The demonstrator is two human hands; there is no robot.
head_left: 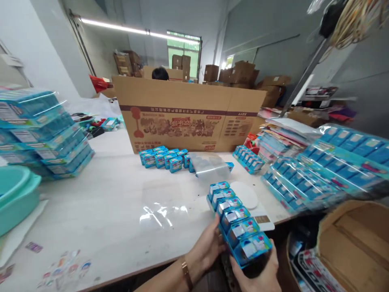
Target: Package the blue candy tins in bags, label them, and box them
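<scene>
Nearest, on my feed: one right hand (261,272), gripping the near end of a tray-pack of six blue boxes (238,219); one left hand (209,242), closed on its left side, bronze-toned bracelet (186,272) at the wrist. The pack is held at the front edge of a white table (112,207), near a white scale (244,194). Beyond: loose blue boxes (164,159), clustered. Farther: one printed cardboard carton (188,97), standing; above it, a person's dark-haired head (160,74).

The tray (227,241) is right of the basin (21,207); small boxes (160,160) stand before the carton (188,97).
</scene>
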